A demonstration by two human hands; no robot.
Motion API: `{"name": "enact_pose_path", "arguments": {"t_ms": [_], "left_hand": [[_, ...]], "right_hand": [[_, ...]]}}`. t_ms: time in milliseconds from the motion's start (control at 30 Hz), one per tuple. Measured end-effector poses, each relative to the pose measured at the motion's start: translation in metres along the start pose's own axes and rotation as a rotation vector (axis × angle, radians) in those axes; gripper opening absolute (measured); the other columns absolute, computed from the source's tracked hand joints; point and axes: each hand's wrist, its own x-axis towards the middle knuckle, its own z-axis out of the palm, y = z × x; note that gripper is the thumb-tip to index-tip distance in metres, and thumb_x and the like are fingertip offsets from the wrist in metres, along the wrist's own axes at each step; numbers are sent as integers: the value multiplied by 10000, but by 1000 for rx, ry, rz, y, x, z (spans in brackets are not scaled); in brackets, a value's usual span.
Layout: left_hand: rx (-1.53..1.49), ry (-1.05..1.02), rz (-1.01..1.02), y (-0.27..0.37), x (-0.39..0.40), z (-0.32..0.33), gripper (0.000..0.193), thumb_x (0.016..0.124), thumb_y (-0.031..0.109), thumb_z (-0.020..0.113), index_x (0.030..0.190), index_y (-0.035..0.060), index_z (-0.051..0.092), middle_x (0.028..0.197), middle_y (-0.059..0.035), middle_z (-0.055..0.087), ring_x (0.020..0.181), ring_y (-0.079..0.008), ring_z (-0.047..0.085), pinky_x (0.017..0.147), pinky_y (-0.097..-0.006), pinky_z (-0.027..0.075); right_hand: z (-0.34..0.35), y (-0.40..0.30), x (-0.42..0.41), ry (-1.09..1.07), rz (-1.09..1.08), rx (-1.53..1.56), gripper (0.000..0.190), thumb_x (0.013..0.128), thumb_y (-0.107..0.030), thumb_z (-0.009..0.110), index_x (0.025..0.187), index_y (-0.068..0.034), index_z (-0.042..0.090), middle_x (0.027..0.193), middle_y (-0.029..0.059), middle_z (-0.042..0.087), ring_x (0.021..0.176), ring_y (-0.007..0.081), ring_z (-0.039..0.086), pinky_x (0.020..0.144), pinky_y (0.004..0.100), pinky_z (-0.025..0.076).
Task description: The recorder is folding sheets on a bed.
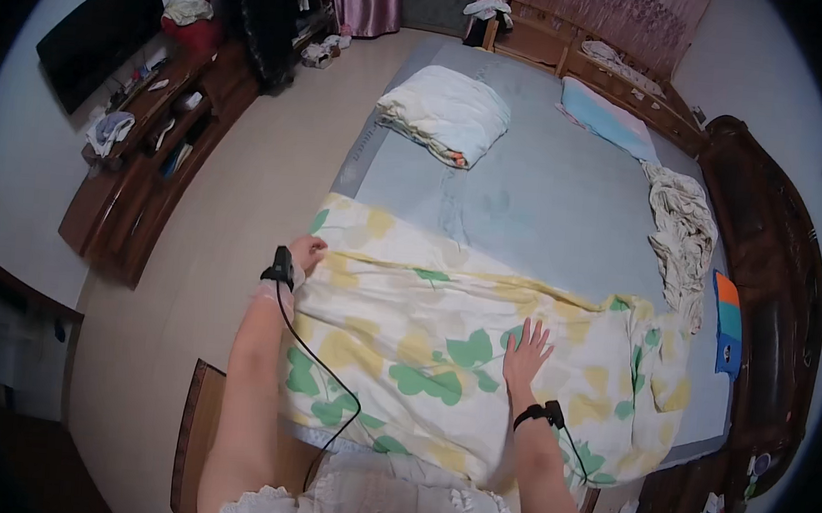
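A white cover (pixel 350 309) printed with yellow and green leaves is spread over the near end of the bed (pixel 530 193). A raised fold with a yellow edge runs across it, and its right side is bunched. At the cover's left edge, my left hand (pixel 309 253) pinches the end of that fold, fingers curled together. My right hand (pixel 528 354) lies palm down on the cover's middle right, fingers spread, holding nothing. Both wrists wear black straps with a small device, each with a thin cable.
Farther up the bed are a folded white quilt (pixel 446 112), a blue and pink pillow (pixel 606 116) and a crumpled beige cloth (pixel 681 232). A brown leather sofa (pixel 763 231) borders the right side. A wooden TV cabinet (pixel 153 167) stands left across the tiled floor (pixel 246 159).
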Motion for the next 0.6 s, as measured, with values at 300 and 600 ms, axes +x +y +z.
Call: {"name": "enact_pose_path", "arguments": {"t_ms": [300, 600], "left_hand": [[19, -452, -328, -7, 12, -73, 323, 686, 340, 762, 806, 56, 665, 692, -26, 606, 676, -148, 566, 614, -300, 453], [212, -507, -115, 67, 132, -168, 369, 703, 400, 809, 720, 63, 661, 631, 24, 551, 630, -90, 501, 571, -278, 405]], "right_hand": [[-2, -12, 10, 106, -75, -25, 553, 912, -291, 479, 1435, -152, 364, 1492, 123, 314, 1394, 344, 224, 1131, 526, 138], [-1, 1, 13, 144, -62, 18, 520, 895, -203, 478, 1406, -139, 405, 1473, 137, 338, 1383, 347, 250, 1123, 517, 170]]}}
